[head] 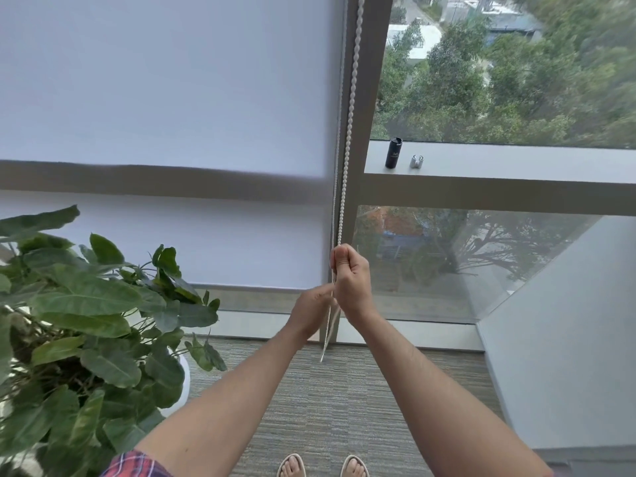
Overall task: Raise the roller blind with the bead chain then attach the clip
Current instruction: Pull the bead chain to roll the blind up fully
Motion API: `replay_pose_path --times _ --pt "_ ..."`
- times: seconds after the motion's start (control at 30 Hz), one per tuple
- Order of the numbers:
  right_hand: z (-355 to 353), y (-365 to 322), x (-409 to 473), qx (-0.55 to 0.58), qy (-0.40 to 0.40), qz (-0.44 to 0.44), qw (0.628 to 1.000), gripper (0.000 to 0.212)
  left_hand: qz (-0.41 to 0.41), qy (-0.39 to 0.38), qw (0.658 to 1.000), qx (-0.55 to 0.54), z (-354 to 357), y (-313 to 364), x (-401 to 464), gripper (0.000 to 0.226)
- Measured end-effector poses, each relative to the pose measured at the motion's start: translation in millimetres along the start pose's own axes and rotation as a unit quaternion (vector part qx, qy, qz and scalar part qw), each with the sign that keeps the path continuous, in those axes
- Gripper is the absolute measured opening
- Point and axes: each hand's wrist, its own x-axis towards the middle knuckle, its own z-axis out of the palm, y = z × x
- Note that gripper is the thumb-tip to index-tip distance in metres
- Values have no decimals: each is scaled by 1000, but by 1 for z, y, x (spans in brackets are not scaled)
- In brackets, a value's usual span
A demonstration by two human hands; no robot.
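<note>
Beside the window frame, white bead chain [348,146] hangs taut above right hand [351,280]

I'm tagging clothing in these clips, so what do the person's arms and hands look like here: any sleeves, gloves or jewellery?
Both forearms are bare up to the frame's lower edge. The left hand and right hand wear no gloves, and no rings, watch or bracelets are visible. A red, blue and white plaid sleeve shows at the bottom edge by the left arm.

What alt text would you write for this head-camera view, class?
A person's right hand and left hand grip a bead chain beside a lowered roller blind. A small silver clip and black tube sit on the window ledge.
</note>
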Motion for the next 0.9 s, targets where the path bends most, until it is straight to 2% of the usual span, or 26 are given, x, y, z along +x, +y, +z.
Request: replay_pose_path --times 0.1,0.17,0.27,0.4,0.47,0.53,0.67,0.77,0.9 --pt "-2 21 -14 -1 -17 34 999 38 10 59 993 -101 -10 17 8 29" --pt "-5 31 -21 -4 -28 50 998 41 31 72 981 -178 -14 31 10 36" --pt "-6 42 -27 -19 -34 62 997 43 102 27 966 -238 -11 53 2 35" --pt "-10 56 -39 -5 -36 85 996 45 189 -48 950 -243 -1 77 -10 60" --pt "-11 61 -44 8 -37 95 995 46 209 -51 950 -227 3 83 -14 54" --pt "-10 62 -47 10 -38 101 994 45 205 -33 954 -217 6 84 -17 47" --pt "-7 57 -47 25 -59 90 994 42 174 21 957 -231 3 83 -15 53" --pt "-8 56 -44 60 -96 102 988 40 153 30 956 -247 1 86 -13 53" --pt "-10 40 -32 111 -105 104 983 18 158 39 951 -263 1 85 -9 53"
